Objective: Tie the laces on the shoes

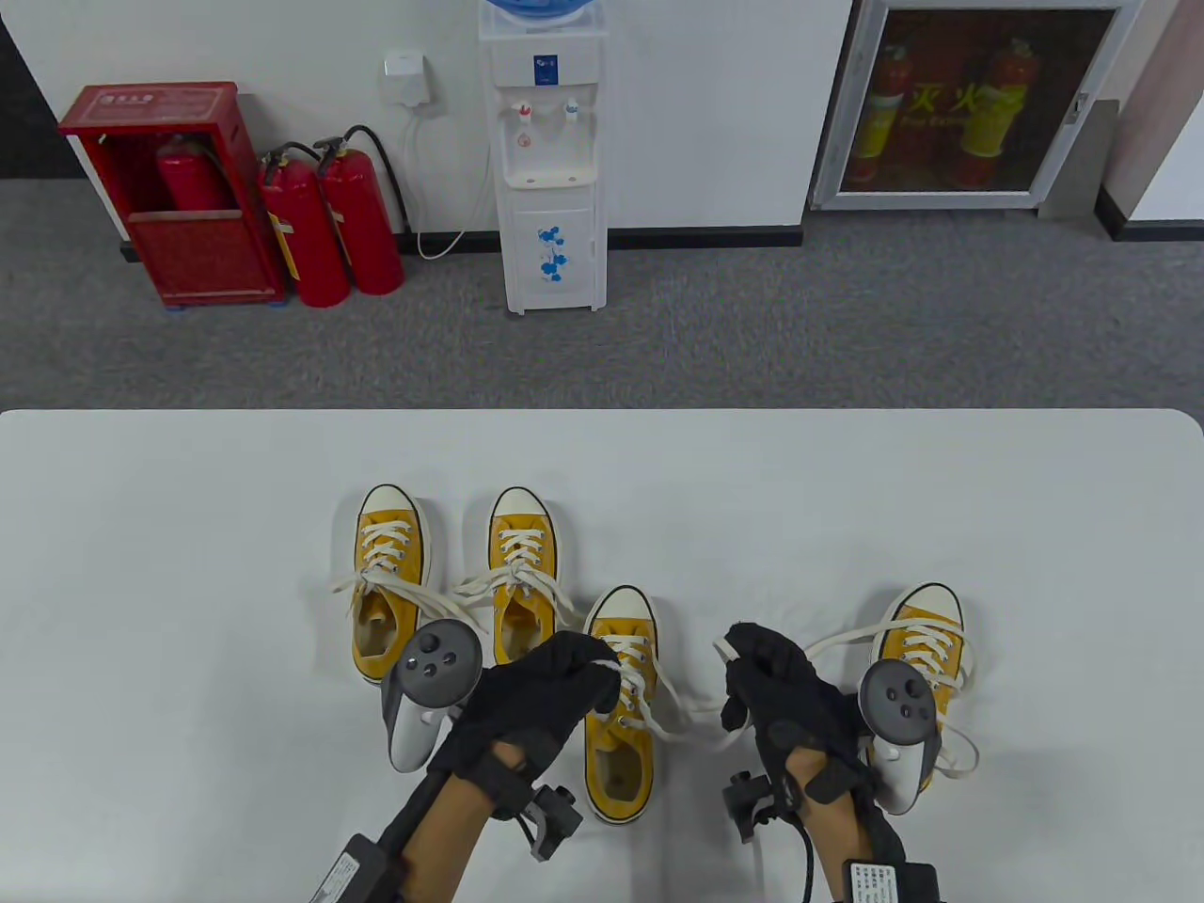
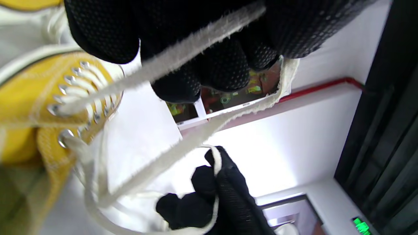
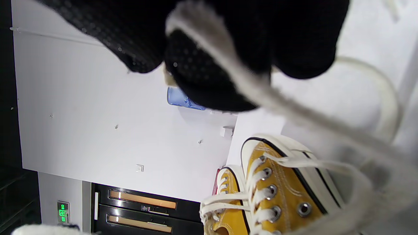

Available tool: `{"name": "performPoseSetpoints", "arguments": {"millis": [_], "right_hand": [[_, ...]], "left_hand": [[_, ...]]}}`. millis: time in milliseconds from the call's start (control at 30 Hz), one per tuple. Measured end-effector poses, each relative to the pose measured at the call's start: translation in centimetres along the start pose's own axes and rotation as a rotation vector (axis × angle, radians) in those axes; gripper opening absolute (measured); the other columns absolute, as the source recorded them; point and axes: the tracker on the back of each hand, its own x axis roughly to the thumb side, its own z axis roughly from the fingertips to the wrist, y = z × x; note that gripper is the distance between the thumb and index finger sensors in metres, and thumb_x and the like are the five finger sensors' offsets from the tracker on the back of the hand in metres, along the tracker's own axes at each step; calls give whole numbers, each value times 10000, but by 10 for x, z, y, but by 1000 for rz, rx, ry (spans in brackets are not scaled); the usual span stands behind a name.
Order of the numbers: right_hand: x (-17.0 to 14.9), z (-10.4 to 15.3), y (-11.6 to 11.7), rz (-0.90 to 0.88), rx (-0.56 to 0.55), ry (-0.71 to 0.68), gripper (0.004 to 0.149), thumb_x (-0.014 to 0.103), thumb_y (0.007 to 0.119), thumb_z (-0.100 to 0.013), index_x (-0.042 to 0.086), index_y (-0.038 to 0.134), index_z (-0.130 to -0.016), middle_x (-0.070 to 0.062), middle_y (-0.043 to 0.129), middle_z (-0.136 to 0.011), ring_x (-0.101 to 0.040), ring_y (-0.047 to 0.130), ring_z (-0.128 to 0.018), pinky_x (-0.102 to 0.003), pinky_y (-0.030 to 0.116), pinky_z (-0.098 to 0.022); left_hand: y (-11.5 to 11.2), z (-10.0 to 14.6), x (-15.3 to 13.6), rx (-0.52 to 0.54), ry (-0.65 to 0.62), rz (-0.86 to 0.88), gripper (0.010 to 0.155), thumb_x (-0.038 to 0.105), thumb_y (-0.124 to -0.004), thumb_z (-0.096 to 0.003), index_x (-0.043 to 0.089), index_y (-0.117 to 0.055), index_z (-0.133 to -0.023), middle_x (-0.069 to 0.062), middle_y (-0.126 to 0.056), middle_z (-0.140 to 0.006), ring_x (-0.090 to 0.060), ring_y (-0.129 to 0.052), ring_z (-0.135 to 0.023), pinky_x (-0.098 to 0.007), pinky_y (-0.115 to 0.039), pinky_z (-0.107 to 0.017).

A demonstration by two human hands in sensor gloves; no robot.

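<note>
Four yellow canvas sneakers with white laces stand on the white table (image 1: 188, 564). The third sneaker (image 1: 619, 743) sits between my hands, toe pointing away. My left hand (image 1: 588, 673) hovers over its left side and grips one lace end. My right hand (image 1: 752, 673), to the shoe's right, pinches the other lace end (image 1: 670, 693), which is drawn out sideways. In the left wrist view the lace (image 2: 183, 55) crosses my left hand's fingers (image 2: 212, 65), beside the shoe (image 2: 29, 98) and my right hand (image 2: 215, 199). In the right wrist view the lace (image 3: 294, 111) runs from my right hand (image 3: 212, 65) toward the shoe (image 3: 284, 186).
Two sneakers (image 1: 390, 583) (image 1: 520, 574) with bows stand side by side at the back left. A fourth sneaker (image 1: 917, 658) with loose laces lies to the right, partly behind my right hand's tracker. Beyond the table are a water dispenser (image 1: 550, 160) and fire extinguishers (image 1: 329, 226).
</note>
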Motion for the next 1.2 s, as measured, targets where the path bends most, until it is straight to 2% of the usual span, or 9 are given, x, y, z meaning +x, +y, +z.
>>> {"name": "performPoseSetpoints", "arguments": {"millis": [100, 200, 333, 467, 567, 700, 800, 967, 1200], "right_hand": [[0, 0, 0, 0, -2, 1, 514, 346, 805, -466, 161, 714, -937, -22, 874, -707, -113, 1013, -326, -502, 803, -504], [0, 0, 0, 0, -1, 2, 515, 346, 805, -466, 161, 714, -938, -21, 874, -708, -114, 1012, -329, -503, 802, -504], [0, 0, 0, -6, 0, 3, 515, 347, 805, -466, 161, 714, -938, -21, 874, -708, -113, 1013, -329, -503, 801, -505], [0, 0, -1, -17, 2, -2, 514, 344, 807, -466, 162, 716, -938, -22, 874, -709, -117, 1011, -325, -505, 799, -506], [2, 0, 0, -42, 16, -23, 511, 342, 809, -467, 164, 721, -937, -23, 877, -709, -119, 1008, -324, -508, 796, -507], [9, 1, 2, -66, 51, -76, 504, 333, 817, -464, 170, 733, -933, -24, 882, -715, -126, 1001, -324, -515, 789, -511], [16, 3, 6, -68, 89, -126, 495, 321, 823, -461, 178, 749, -928, -25, 887, -729, -130, 996, -329, -522, 780, -519], [26, 8, 15, -36, 154, -199, 495, 298, 825, -458, 184, 753, -934, -32, 880, -766, -139, 985, -349, -537, 757, -539], [34, 15, 29, 19, 199, -279, 466, 264, 837, -448, 196, 799, -908, -36, 893, -787, -145, 987, -350, -548, 749, -542]], "left_hand": [[-1, -7, -10, -19, 18, 209, 390, 553, -807, -483, 343, -799, -812, 38, -982, -800, -240, -1055, -599, -574, -779, -631], [2, -10, -12, -40, 10, 267, 391, 579, -815, -479, 357, -805, -800, 56, -997, -761, -208, -1058, -563, -565, -765, -655], [4, -12, -13, -87, -13, 382, 382, 574, -823, -485, 371, -800, -808, 64, -995, -774, -213, -1048, -621, -610, -675, -722], [8, -11, -13, -114, -66, 501, 379, 541, -821, -508, 371, -765, -843, 51, -884, -1010, -249, -946, -851, -572, -689, -707], [15, -6, -14, -67, -97, 426, 399, 530, -804, -518, 372, -735, -878, 22, -642, -1178, -263, -864, -950, -512, -728, -659], [20, 0, -19, -13, -109, 321, 478, 548, -783, -521, 377, -691, -958, 4, -512, -1231, -270, -852, -975, -437, -805, -558], [18, 2, -20, -4, -110, 301, 552, 564, -761, -523, 375, -633, -1026, -14, -515, -1230, -266, -901, -920, -427, -822, -526], [9, 2, -17, -18, -106, 191, 657, 605, -741, -514, 329, -569, -1086, -67, -542, -1216, -239, -991, -710, -429, -837, -495], [-15, 2, -15, -117, -101, 77, 751, 658, -706, -502, 291, -496, -1121, -95, -586, -1198, -189, -1066, -539, -389, -888, -416]]}}
